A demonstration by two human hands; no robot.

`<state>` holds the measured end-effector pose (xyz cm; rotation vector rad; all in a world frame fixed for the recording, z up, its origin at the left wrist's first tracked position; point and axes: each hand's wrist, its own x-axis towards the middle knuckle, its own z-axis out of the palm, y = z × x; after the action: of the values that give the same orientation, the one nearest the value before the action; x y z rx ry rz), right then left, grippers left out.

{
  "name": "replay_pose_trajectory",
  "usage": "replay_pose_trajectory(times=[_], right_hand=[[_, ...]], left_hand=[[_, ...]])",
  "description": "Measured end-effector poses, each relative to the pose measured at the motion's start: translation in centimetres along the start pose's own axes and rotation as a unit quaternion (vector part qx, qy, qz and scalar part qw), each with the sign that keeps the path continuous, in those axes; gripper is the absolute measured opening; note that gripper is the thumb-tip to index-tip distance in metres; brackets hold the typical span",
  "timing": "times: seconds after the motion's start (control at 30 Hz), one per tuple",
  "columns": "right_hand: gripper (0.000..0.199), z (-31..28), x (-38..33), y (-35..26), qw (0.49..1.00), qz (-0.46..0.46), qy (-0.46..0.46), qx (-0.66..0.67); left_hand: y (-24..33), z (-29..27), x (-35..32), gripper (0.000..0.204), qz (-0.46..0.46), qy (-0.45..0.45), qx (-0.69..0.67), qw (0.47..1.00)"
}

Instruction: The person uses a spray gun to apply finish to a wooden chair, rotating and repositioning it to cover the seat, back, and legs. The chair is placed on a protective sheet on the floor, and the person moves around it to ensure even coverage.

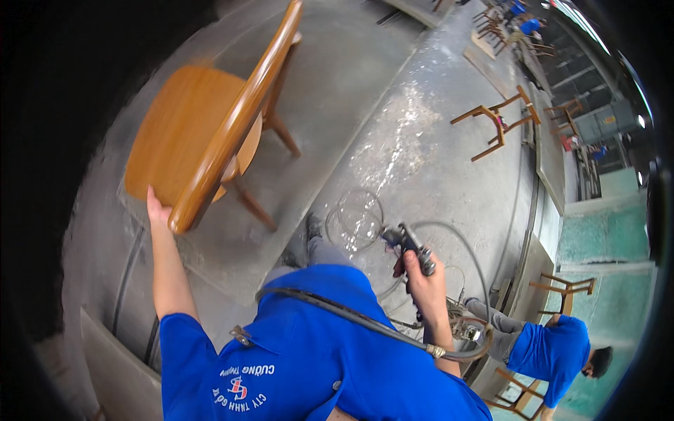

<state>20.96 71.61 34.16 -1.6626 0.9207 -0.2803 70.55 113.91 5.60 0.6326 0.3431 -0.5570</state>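
A glossy orange-brown wooden chair [168,133] stands at the left on a broad grey board, its curved backrest toward me and its legs pointing right. My left hand [159,209] grips the near end of the chair, at the seat edge beside the backrest; some of its fingers are hidden. In my right hand [425,282] is a metal spray gun [407,242], held away from the chair with its head pointing up and left. The fingers wrap round its handle. A dark hose [337,309] runs across the front of my blue shirt.
A thin hose loops on the wet-looking floor [400,140]. An unseated chair frame [495,123] lies farther right. At the lower right a co-worker in blue [551,354] bends over near another chair [516,396]. Grey-green panels [604,238] stand along the right. Other people and chairs are far back.
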Motion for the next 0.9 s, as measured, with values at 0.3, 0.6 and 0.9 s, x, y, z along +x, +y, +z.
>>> replay_pose_trajectory(times=[0.3,0.6,0.9], right_hand=[[0.035,-2.8,8.4,-1.1,0.999,0.011,-0.029,0.021],[0.042,-8.5,19.1,-3.2,0.995,0.000,-0.096,0.040],[0.041,-11.8,22.4,-2.9,0.970,-0.038,-0.238,0.028]], left_hand=[[-9.1,3.4,-7.2,0.074,0.195,0.140,-0.015,0.971],[-16.9,4.8,-15.7,0.078,0.364,0.317,0.028,0.875],[-26.4,17.8,-5.2,0.060,0.213,0.040,-0.212,0.953]])
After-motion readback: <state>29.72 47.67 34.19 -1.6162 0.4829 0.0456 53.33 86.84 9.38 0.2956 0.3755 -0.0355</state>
